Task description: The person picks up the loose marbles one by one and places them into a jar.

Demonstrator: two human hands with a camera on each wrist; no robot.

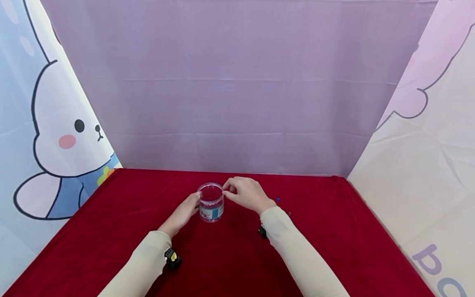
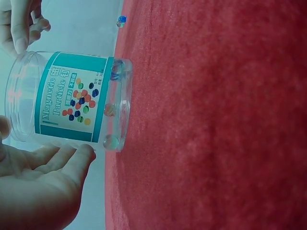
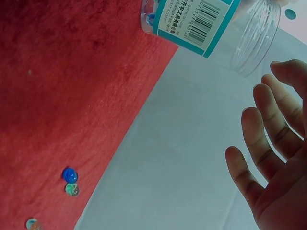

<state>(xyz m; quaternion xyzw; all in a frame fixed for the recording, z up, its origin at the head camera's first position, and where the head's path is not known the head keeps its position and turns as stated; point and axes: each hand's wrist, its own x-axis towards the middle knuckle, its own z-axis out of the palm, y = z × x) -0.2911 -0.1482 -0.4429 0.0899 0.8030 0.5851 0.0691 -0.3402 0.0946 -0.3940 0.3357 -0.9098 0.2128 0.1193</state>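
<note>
A clear round plastic jar (image 1: pixel 211 211) stands upright on the red cloth, its mouth uncovered. Its teal label (image 2: pixel 72 98) reads "Magnetic Particle", and several glass marbles (image 2: pixel 111 142) lie at the bottom. My left hand (image 1: pixel 184 212) holds the jar's left side, thumb by the rim and fingers along the wall. At the right of the rim is my right hand (image 1: pixel 249 194); in the right wrist view its fingers (image 3: pixel 254 124) are spread and loosely bent, with nothing between them. Right of that hand lie a blue marble (image 3: pixel 70 174) and a greenish clear marble (image 3: pixel 72 189).
Another marble (image 3: pixel 33 224), partly orange, lies on the cloth near the blue one. The red cloth (image 1: pixel 222 264) covers the table. Behind it hangs a purple curtain (image 1: pixel 237 90), with printed cloth at the left (image 1: pixel 55 136) and right (image 1: pixel 419 173).
</note>
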